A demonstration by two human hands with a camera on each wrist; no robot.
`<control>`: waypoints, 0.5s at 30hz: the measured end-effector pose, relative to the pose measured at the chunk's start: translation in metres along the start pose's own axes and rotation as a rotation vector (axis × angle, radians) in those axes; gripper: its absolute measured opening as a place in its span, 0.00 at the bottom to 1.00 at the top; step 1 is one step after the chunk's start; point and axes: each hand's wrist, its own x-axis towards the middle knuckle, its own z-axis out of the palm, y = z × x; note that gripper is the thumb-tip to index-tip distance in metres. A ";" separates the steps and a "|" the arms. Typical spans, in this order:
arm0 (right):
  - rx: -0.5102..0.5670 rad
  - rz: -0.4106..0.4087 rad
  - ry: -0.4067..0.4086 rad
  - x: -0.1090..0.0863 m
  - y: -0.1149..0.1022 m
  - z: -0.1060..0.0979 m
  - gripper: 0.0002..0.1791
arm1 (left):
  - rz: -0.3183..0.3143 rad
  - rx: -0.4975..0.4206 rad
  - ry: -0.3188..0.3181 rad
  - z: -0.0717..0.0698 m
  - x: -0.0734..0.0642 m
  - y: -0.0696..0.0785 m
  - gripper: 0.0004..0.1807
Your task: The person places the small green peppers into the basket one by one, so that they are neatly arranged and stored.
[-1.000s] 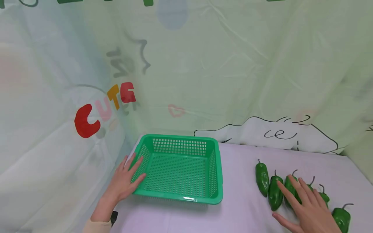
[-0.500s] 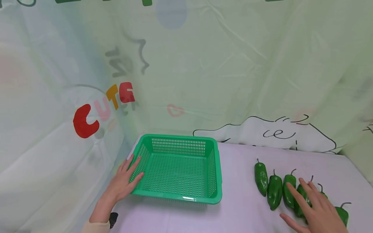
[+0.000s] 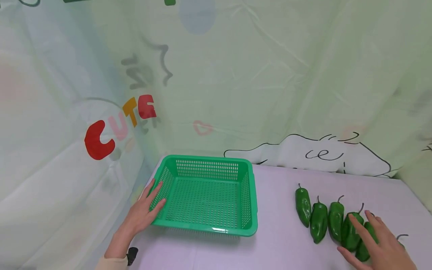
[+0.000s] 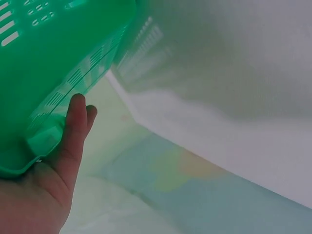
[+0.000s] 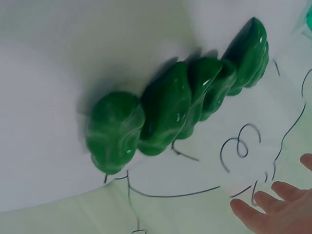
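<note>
My left hand (image 3: 139, 214) rests on the left rim of a green plastic basket (image 3: 204, 227), fingers straight and spread. In the left wrist view the hand (image 4: 51, 187) lies against the outside of the basket wall (image 4: 68, 48). The basket has nothing in it. Over the right end of a row of green peppers hovers my right hand (image 3: 383, 245), spread and holding nothing. The leftmost pepper (image 3: 303, 207) is slim; beside it lies a wider pepper (image 3: 318, 222). The rightmost pepper is mostly hidden by the hand, but its stem shows. From the right wrist, a plump pepper (image 5: 115, 131) shows fully.
A white cloth (image 3: 276, 225) covers the table between basket and peppers. Printed curtains (image 3: 270, 75) hang close behind the table and along its left side. A black strap (image 3: 132, 255) is at my left wrist.
My right hand has shifted rightward along the row, uncovering the middle peppers. My left hand stays at the basket's rim, and the basket keeps its place.
</note>
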 end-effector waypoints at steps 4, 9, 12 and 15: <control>-0.033 0.114 -0.059 -0.002 0.009 -0.005 0.65 | -0.007 -0.015 0.006 0.001 0.000 0.001 0.35; -0.038 0.239 -0.030 -0.008 0.020 -0.007 0.64 | -0.016 -0.044 0.008 0.001 0.000 0.003 0.36; -0.090 0.360 -0.118 -0.012 0.022 -0.005 0.65 | -0.019 -0.057 0.012 0.001 0.000 0.004 0.35; -0.162 0.439 -0.223 -0.016 0.028 -0.002 0.67 | -0.024 -0.065 0.014 0.001 0.001 0.005 0.35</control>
